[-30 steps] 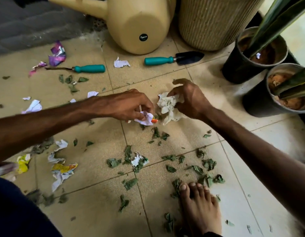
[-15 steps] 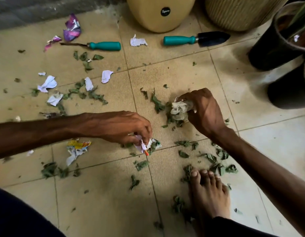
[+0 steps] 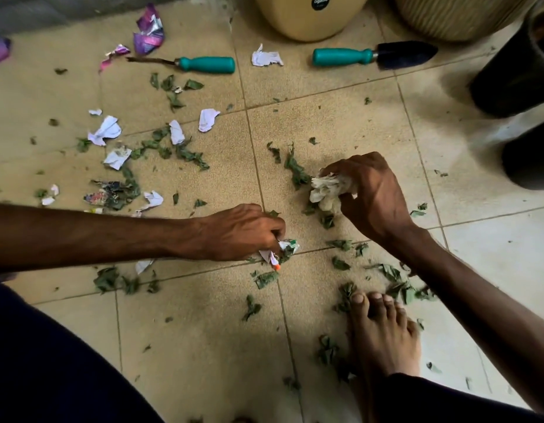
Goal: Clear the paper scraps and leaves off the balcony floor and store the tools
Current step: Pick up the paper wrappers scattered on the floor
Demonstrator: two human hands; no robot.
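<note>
My left hand (image 3: pixel 240 233) is down on the tiled floor (image 3: pixel 325 123), its fingers pinching small white paper scraps (image 3: pixel 279 250) with an orange tip. My right hand (image 3: pixel 368 190) grips a bunched wad of white paper (image 3: pixel 325 190) just above the floor. Torn white scraps (image 3: pixel 106 131) and purple wrapper pieces (image 3: pixel 148 30) lie at the left and back. Green leaf bits (image 3: pixel 188 154) are scattered all over. A teal-handled trowel (image 3: pixel 374 54) and a teal-handled weeder (image 3: pixel 200 64) lie at the back.
A beige watering can (image 3: pixel 310 16) and a ribbed beige pot (image 3: pixel 453 16) stand at the back. Two dark plant pots (image 3: pixel 514 80) are at the right. My bare foot (image 3: pixel 383 334) stands on leaves at the lower right, my dark-clothed knee (image 3: pixel 51 361) at the lower left.
My left hand has moved down and toward me, still pinching scraps, onto another scrap by the tile seam. The right hand keeps its wad. The view has tilted down.
</note>
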